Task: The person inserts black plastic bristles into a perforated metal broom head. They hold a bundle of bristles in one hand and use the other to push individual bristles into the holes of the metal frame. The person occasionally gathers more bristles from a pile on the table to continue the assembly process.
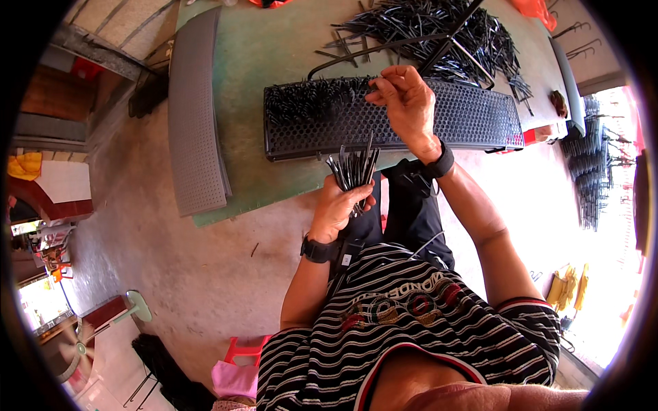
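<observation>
My left hand grips a bundle of thin black pins upright, just off the near edge of a green table. My right hand pinches one black pin at the top edge of a long black perforated panel lying across the table. The left end of that panel is filled with pins standing in its holes. The rest of the panel shows bare holes.
A big heap of loose black pins and a black bent rod lie behind the panel. A grey perforated panel sits at the table's left edge. More dark parts hang at the right. A pink stool stands on the concrete floor.
</observation>
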A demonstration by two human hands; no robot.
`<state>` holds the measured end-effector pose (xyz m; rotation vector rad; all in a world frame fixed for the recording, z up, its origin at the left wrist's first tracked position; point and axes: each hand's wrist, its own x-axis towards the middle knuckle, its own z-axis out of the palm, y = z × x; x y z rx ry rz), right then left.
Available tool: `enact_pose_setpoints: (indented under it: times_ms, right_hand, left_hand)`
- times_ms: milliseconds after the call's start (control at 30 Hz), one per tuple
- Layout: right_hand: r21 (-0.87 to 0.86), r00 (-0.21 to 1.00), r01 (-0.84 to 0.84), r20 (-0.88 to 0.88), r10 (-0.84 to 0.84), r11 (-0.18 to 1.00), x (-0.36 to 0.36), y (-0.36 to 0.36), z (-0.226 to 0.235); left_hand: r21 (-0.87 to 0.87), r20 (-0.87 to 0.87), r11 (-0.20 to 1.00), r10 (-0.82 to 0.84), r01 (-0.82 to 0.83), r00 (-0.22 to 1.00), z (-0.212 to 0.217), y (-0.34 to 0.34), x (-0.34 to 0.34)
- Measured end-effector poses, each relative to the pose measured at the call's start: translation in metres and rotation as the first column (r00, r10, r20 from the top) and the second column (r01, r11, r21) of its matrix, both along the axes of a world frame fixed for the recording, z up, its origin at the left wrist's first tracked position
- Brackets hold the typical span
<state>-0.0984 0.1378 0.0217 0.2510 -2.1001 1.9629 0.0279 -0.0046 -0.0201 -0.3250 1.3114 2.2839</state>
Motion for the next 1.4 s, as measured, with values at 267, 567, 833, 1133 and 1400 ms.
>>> enact_pose_setpoints:
  times_ms: [267,567,833,1133,1400]
  right_hand:
    - [0.264,0.989,0.038,-0.146,0.000,0.964,-0.004,-0.010,-0.017]
    - [0.708,0.920,0.107,-0.336,0.199,0.698,-0.008,-0.012,-0.006]
    - [0.606,0.859,-0.451,0.095,0.503,0.655,0.022,0.003,-0.001]
    - [-0.122,0.890,-0.263,0.353,0.289,0.957,0.029,0.001,0.006]
    - [0.184,0.970,0.110,-0.234,-0.065,0.977,0.012,-0.010,0.003]
  left_hand:
    - [-0.014,0.009,0.999,0.045,-0.045,0.999,0.002,-0.002,0.001]
    - [-0.046,0.012,0.998,0.043,-0.043,0.999,-0.002,-0.006,0.000]
    - [-0.001,0.004,1.000,0.028,-0.028,1.000,-0.006,-0.002,-0.003]
    - [-0.015,-0.009,1.000,-0.009,0.008,1.000,-0.013,0.002,-0.005]
    - [0.005,0.005,1.000,0.026,-0.026,1.000,-0.010,0.003,-0.004]
